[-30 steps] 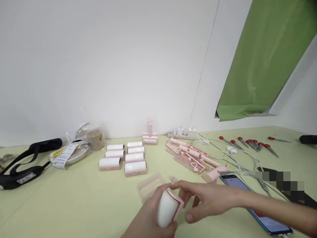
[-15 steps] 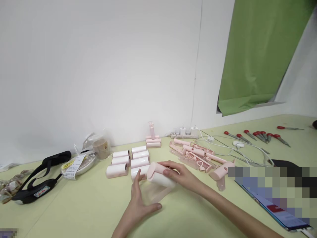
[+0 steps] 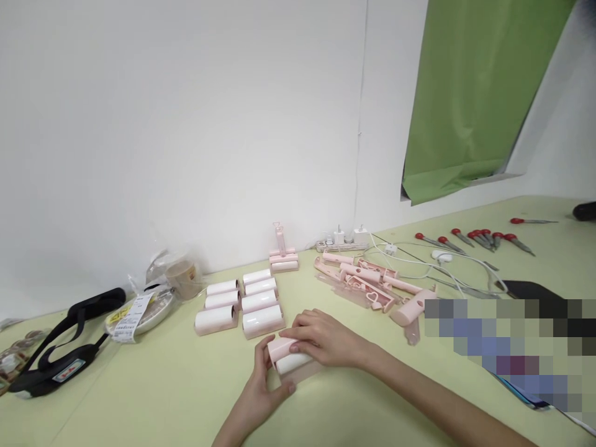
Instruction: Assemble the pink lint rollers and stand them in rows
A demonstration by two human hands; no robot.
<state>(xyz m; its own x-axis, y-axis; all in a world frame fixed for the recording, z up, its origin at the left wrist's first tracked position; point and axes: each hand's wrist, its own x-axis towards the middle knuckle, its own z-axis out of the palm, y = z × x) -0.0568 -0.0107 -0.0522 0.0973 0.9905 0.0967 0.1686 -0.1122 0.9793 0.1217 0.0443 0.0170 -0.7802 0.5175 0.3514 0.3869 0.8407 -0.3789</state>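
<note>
A pink lint roller with a white paper roll [image 3: 293,361] lies low over the near table, between both hands. My left hand [image 3: 261,385] curves round its left end, with the thumb below and the fingers at the pink cover. From the right, my right hand [image 3: 326,338] grips the top of the pink cover with bent fingers. The roller's right end is hidden under that hand. Just beyond are two columns of white rolls, the closest being a white roll [image 3: 263,321].
Pink handle parts [image 3: 367,279] lie in a pile at the right, near a power strip [image 3: 342,245] and white cables. Red-tipped tools [image 3: 479,237] are at the back right. A black strap [image 3: 69,366] and a wrapped tray [image 3: 153,310] lie at the left.
The roller has come down nearer the table and tilted differently. My left hand has closed onto its left end, and my right hand has shifted over its top. The view has moved slightly.
</note>
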